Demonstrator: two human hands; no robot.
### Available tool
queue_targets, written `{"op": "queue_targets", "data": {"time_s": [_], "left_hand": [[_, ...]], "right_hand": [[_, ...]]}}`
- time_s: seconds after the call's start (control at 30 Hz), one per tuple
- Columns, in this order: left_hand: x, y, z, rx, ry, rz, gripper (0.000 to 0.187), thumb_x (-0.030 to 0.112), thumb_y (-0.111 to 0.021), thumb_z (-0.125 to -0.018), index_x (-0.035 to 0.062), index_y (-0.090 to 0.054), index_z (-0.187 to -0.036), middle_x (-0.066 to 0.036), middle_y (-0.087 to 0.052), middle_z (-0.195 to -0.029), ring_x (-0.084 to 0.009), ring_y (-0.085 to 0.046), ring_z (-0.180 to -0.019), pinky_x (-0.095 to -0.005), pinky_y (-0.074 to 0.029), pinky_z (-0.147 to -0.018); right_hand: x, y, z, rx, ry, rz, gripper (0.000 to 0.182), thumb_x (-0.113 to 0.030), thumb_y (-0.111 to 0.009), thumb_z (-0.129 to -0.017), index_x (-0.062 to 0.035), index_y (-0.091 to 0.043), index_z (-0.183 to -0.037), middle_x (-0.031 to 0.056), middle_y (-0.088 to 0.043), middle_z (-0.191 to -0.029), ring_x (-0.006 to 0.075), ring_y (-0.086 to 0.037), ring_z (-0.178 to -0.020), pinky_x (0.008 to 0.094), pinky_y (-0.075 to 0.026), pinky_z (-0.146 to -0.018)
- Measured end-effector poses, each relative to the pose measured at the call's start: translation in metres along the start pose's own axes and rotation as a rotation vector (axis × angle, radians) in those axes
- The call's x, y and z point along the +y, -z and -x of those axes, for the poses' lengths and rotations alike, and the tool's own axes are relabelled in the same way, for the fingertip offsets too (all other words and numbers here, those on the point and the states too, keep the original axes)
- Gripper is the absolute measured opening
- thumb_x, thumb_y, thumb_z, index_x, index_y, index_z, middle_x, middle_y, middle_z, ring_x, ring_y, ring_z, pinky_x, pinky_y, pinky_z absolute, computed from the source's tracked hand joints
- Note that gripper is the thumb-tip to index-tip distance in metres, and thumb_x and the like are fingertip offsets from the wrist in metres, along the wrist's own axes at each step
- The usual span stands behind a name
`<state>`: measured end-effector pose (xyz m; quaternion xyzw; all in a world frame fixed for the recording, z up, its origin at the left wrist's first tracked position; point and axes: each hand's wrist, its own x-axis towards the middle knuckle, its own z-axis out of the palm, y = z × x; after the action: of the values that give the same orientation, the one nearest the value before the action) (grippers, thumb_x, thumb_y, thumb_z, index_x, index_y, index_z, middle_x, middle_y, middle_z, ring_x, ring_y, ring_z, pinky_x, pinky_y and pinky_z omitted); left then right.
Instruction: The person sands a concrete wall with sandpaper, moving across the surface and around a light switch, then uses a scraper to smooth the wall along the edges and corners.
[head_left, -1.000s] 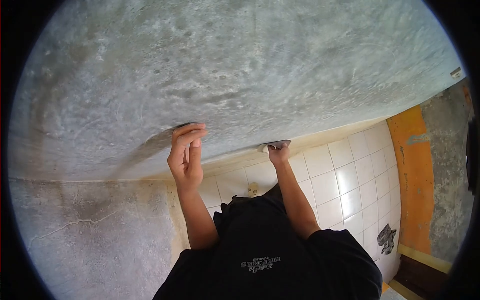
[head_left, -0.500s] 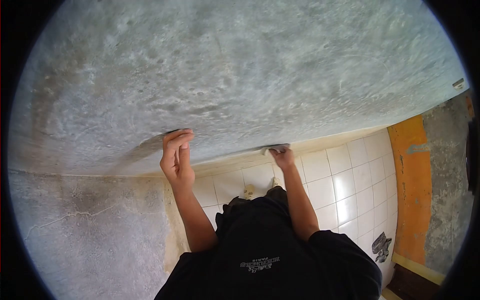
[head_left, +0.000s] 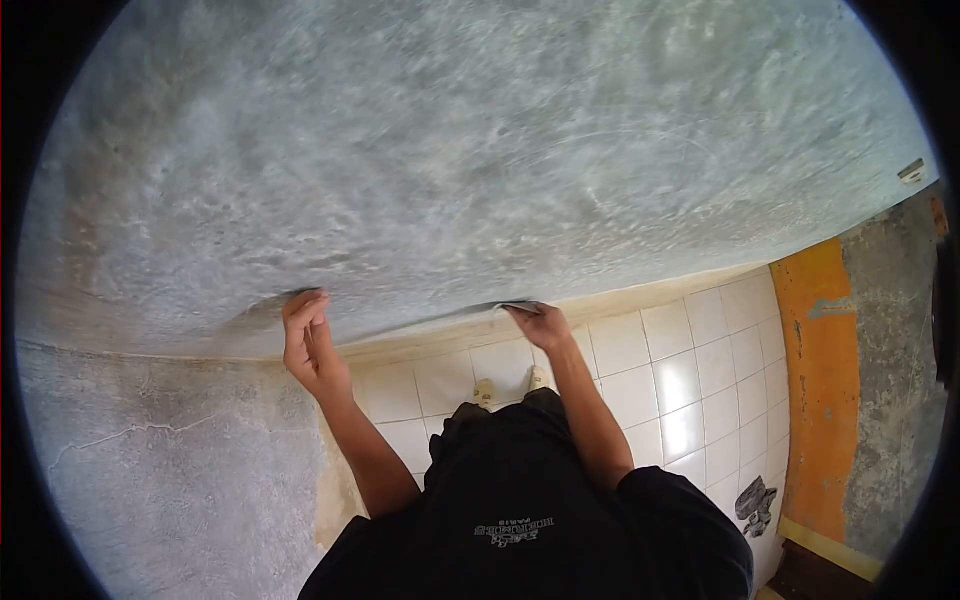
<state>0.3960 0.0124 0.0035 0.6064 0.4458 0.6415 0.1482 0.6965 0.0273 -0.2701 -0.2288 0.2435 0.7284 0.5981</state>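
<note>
The grey, mottled wall (head_left: 450, 190) fills the upper view. My left hand (head_left: 312, 340) is raised against its lower left part, fingers bent forward and their tips at the surface, with a shadow beside them. No object shows in it. Farther right, my right hand (head_left: 541, 326) pinches a thin sheet, dark grey with a paler edge, that looks like a piece of sandpaper (head_left: 512, 306). The sheet lies against the wall. The fingers behind it are partly hidden.
White floor tiles (head_left: 640, 345) lie below, with my feet (head_left: 484, 392) close to the wall's base. A cracked side wall (head_left: 180, 470) stands at left. An orange-painted strip (head_left: 820, 370) runs at right, near a dark crumpled thing (head_left: 756, 503) on the floor.
Both hands have shifted left and slightly down in view, the left hand more. The right hand still holds the sheet at the wall. The camera view has also shifted slightly.
</note>
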Motion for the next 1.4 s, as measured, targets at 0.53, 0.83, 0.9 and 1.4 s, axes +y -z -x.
{"op": "queue_targets", "data": {"time_s": [0.53,0.83,0.9,1.4], "left_hand": [[0.034,-0.059,0.031,-0.106,0.209,0.091,0.016,0.001,-0.048,-0.097,-0.0015,-0.063,-0.100,-0.008,-0.060,-0.097,-0.0145,-0.052,-0.090,-0.0274,-0.042,-0.086],[0.028,-0.059,0.026,-0.099,0.299,0.029,0.017,0.007,-0.051,-0.097,0.0001,-0.065,-0.104,-0.007,-0.061,-0.103,-0.0139,-0.054,-0.095,-0.0284,-0.044,-0.085],[0.026,-0.059,0.028,-0.111,0.283,0.022,0.018,0.009,-0.051,-0.098,0.0001,-0.065,-0.104,-0.006,-0.061,-0.105,-0.0141,-0.054,-0.098,-0.0290,-0.044,-0.085],[0.024,-0.059,0.027,-0.130,0.315,0.076,0.015,0.003,-0.051,-0.097,0.0007,-0.065,-0.104,-0.004,-0.053,-0.101,-0.0106,-0.048,-0.091,-0.0223,-0.038,-0.084]], "right_hand": [[-0.032,-0.006,0.025,-0.011,0.072,0.210,0.032,-0.017,-0.025,-0.104,0.0027,-0.048,-0.115,0.0215,-0.054,-0.125,0.0369,-0.051,-0.121,0.0542,-0.036,-0.112],[-0.013,-0.008,0.050,-0.112,0.089,0.337,0.029,-0.018,-0.030,-0.104,-0.0003,-0.051,-0.114,0.0140,-0.056,-0.124,0.0291,-0.049,-0.124,0.0485,-0.032,-0.115],[-0.009,-0.009,0.049,-0.124,0.088,0.316,0.030,-0.018,-0.030,-0.104,0.0000,-0.050,-0.115,0.0143,-0.056,-0.124,0.0294,-0.048,-0.125,0.0480,-0.032,-0.116],[-0.004,-0.010,0.042,-0.069,0.053,0.065,0.041,-0.024,-0.020,-0.105,-0.0004,-0.042,-0.131,0.0161,-0.048,-0.137,0.0323,-0.041,-0.132,0.0501,-0.029,-0.116]]}}
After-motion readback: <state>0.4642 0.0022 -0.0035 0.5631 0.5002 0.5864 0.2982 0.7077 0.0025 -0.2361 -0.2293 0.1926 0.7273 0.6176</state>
